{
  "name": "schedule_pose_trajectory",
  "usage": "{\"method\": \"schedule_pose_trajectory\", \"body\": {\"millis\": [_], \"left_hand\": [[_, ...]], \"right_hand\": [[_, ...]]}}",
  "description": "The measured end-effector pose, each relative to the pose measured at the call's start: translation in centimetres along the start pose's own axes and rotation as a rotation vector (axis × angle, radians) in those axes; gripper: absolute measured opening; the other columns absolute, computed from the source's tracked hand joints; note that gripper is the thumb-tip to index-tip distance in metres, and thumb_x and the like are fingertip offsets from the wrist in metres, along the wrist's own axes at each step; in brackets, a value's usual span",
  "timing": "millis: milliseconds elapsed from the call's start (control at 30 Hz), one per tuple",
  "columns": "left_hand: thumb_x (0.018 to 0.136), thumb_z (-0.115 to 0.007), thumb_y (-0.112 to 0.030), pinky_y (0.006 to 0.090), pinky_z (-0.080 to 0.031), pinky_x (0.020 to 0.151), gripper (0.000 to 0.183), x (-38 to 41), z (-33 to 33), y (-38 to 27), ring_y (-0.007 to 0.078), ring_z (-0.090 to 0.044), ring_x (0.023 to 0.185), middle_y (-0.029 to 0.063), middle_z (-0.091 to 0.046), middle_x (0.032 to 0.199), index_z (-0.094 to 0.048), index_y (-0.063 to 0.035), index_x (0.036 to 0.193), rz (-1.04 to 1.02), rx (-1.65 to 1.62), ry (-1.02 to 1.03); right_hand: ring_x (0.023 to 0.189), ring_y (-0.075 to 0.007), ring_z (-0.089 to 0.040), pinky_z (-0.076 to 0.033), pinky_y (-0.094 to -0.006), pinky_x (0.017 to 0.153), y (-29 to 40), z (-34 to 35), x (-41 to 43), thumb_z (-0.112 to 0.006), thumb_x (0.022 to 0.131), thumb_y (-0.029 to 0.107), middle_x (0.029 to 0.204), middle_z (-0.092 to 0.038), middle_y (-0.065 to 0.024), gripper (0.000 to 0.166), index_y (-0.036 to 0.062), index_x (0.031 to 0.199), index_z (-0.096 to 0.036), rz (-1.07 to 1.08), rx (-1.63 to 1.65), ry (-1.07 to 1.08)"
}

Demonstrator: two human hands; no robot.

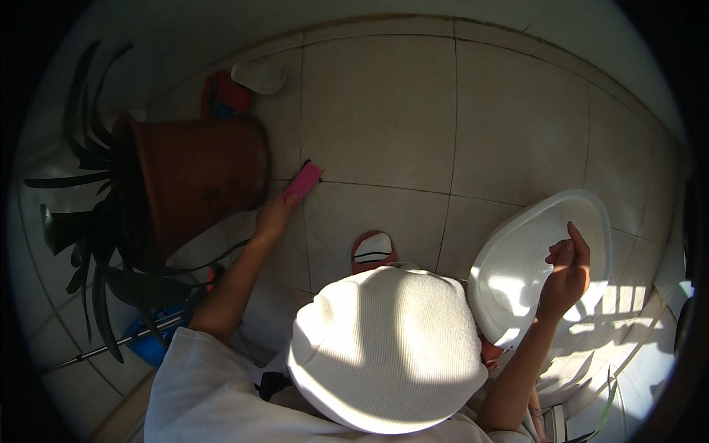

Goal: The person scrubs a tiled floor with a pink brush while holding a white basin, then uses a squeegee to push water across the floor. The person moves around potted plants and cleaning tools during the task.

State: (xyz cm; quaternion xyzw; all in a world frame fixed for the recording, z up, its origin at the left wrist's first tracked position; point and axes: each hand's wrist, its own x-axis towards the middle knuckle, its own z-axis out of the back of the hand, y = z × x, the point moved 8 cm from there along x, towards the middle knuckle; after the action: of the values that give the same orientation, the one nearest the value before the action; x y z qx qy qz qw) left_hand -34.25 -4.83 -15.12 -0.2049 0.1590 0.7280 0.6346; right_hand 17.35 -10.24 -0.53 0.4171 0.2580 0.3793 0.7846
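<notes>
My left hand grips a pink scrub brush, its dark bristles pressed to the tiled floor near a grout crossing. Just left of the brush stands a brown plant pot with long dark-green leaves. Over a white plastic basin on the right is my right hand. Its index finger is stretched out, the other fingers are bent, and I see nothing in it. Whether that hand touches the basin is not clear.
A red object and a pale oval object lie behind the pot. At lower left are a blue object and a metal pole. A slipper shows beyond the white ribbed hat, which hides the floor below.
</notes>
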Motion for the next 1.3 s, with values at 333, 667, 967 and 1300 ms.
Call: {"method": "schedule_pose_trajectory", "body": {"millis": [333,667,967,1300], "left_hand": [[0.083,-0.038,-0.04,0.045,-0.043,0.059,0.042,-2.0,-2.1,-2.6,0.0387,-0.055,0.067,0.0245,-0.055,0.069,-0.047,0.0012,0.09,-0.079,0.0,0.123],[0.083,-0.038,-0.041,0.0455,-0.042,0.056,0.042,0.7,-2.4,-15.2,0.0392,-0.054,0.065,0.0221,-0.055,0.068,-0.047,-0.0005,0.084,-0.17,-0.067,0.081],[0.082,-0.037,-0.043,0.0464,-0.042,0.054,0.043,-2.6,-3.6,-3.3,0.0401,-0.054,0.062,0.0229,-0.055,0.066,-0.048,-0.0015,0.088,0.022,-0.111,-0.014],[0.083,-0.036,-0.041,0.0468,-0.042,0.056,0.042,-3.8,-3.8,-3.0,0.0394,-0.055,0.064,0.0234,-0.056,0.069,-0.047,-0.0006,0.088,0.024,-0.079,0.037]], "right_hand": [[0.055,-0.0078,-0.046,-0.04,-0.02,0.051,0.0,0.4,-0.2,-0.041,0.082,0.004,0.06,-0.049,-0.0032,0.022,-0.0005,0.098,-0.055,0.068,-0.087,0.041],[0.057,-0.0069,-0.047,-0.04,-0.0195,0.052,-0.9,-1.5,-1.0,-0.042,0.082,0.003,0.064,-0.051,-0.0029,0.022,0.0025,0.098,-0.056,0.037,-0.06,0.126],[0.056,-0.0075,-0.048,-0.04,-0.0193,0.051,-0.3,-0.4,-0.6,-0.041,0.082,0.005,0.061,-0.05,-0.0035,0.022,0.0005,0.098,-0.055,0.073,-0.026,0.083],[0.057,-0.0066,-0.048,-0.04,-0.0188,0.05,0.4,-0.3,-0.1,-0.043,0.082,0.005,0.063,-0.051,-0.0028,0.021,0.0019,0.098,-0.056,0.049,-0.036,0.056]]}}
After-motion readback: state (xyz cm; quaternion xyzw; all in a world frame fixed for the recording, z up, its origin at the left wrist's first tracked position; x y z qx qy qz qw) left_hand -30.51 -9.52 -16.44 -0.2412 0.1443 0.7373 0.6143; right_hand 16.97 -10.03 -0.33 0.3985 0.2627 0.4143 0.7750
